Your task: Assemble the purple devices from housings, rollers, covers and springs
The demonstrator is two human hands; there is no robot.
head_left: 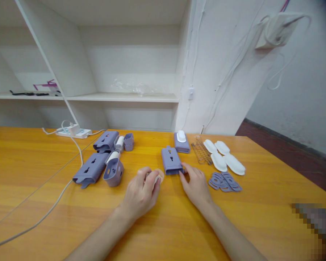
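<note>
Orange wooden table [164, 232]: your left hand [141, 189] pinches a pale piece [160, 174]; your spread right hand [197, 185] touches a hollow purple plastic case [168, 162].

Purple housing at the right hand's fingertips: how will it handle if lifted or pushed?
The purple housing looks thin-walled and hollow at its open near end, so probably light for its size. Its walls hold a crisp box shape, suggesting stiff rather than floppy. Lying on a broad flat face, it should slide before tipping or rolling.
</note>
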